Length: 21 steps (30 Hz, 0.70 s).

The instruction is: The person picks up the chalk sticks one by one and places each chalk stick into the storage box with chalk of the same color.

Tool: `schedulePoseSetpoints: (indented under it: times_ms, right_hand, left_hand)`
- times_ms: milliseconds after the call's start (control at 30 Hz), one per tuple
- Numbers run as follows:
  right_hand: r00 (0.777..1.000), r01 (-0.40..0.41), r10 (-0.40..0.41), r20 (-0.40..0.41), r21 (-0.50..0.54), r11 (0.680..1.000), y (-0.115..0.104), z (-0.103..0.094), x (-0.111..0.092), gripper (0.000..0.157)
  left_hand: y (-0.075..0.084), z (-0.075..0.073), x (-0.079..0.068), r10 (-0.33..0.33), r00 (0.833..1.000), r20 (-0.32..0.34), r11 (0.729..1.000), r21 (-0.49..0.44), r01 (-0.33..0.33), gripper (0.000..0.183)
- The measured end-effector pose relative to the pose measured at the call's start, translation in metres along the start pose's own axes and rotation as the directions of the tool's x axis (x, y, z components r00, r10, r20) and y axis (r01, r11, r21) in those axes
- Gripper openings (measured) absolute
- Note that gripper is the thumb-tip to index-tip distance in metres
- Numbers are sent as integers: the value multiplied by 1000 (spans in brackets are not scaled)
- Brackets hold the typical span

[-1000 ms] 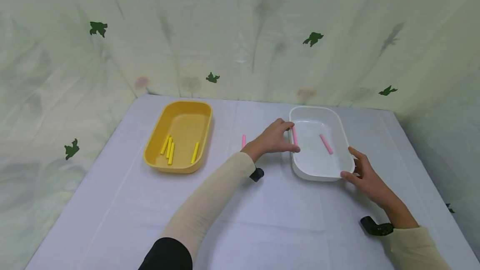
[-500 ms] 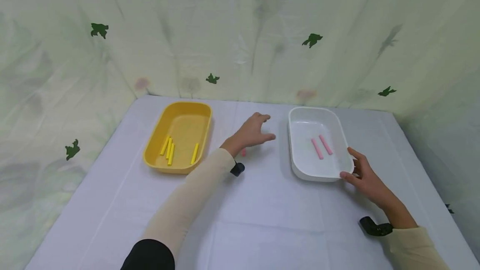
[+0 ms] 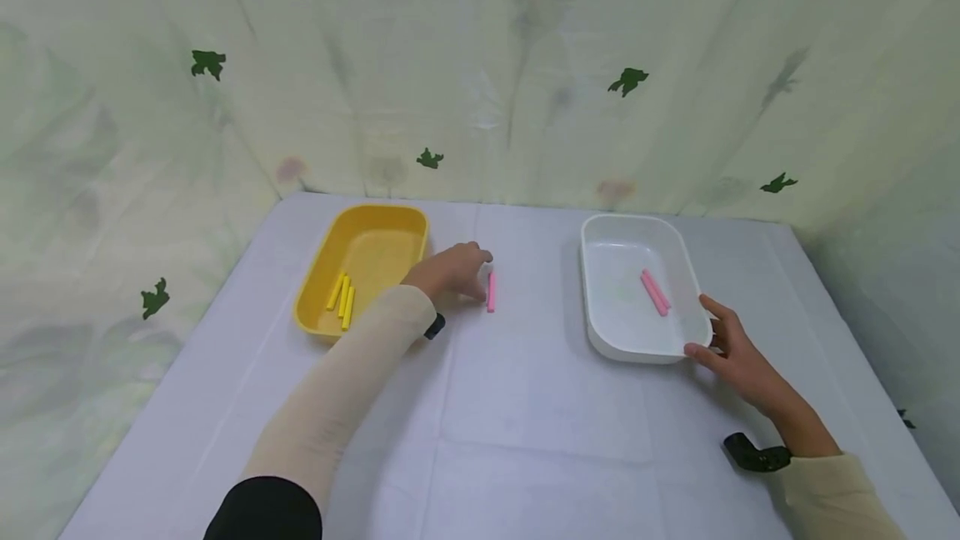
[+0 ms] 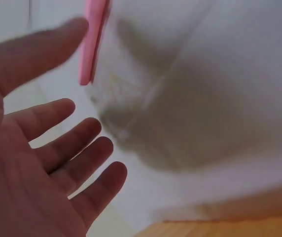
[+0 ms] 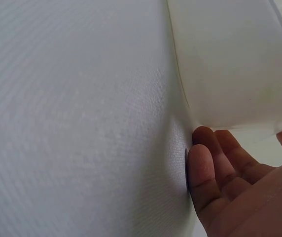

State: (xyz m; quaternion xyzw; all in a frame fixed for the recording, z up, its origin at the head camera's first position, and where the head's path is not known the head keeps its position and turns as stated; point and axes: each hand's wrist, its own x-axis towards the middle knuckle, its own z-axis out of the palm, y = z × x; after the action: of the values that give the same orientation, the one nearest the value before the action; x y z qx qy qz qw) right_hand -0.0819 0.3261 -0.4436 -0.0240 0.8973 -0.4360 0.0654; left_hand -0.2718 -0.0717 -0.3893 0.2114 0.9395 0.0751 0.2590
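Observation:
My left hand (image 3: 452, 270) hovers beside a single pink stick (image 3: 491, 293) on the white cloth. In the left wrist view the fingers are spread and nearly straight, and the thumb tip overlaps the edge of the pink stick (image 4: 92, 44). Nothing is held in that hand. With thumb and fingers, my right hand (image 3: 738, 354) grips the near right corner of a white tray (image 3: 622, 340). Two pink sticks (image 3: 656, 293) lie side by side in this tray. In the right wrist view several fingers (image 5: 202, 170) are bent beneath the tray's wall (image 5: 229, 74).
A yellow tray (image 3: 318, 261) stands at the left, partly covered by the left forearm. Yellow sticks (image 3: 347, 307) lie in it. White cloth (image 3: 540, 407) covers the table, and a pale patterned curtain (image 3: 480, 65) hangs behind it.
My left hand released a pink stick into the white tray and moved left to the one on the cloth. The released stick rolled against the other. The right hand stayed at the corner.

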Motion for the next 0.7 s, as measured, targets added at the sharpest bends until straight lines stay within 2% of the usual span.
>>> schedulePoseSetpoints:
  times_ms: [167,367,533,700]
  right_hand:
    - [1000,9,-9,3,9,1000,3,2,-2,87]
    - [1000,4,-3,4,-18,1000,9,5,-14,86]
    - [1000,27,-27,-14,-9,1000,7,5,-13,84]
    - [999,46,-46,-19,-16,999,5,3,-7,84]
  left_hand:
    - [3,15,2,-12,1000,-23,999,49,13,81]
    - [7,30,-2,-8,1000,-15,999,39,9,86]
    - [6,32,-3,23,998,-57,996,87,-18,81]
    - [3,27,-4,4,997,-80,996,84,3,78]
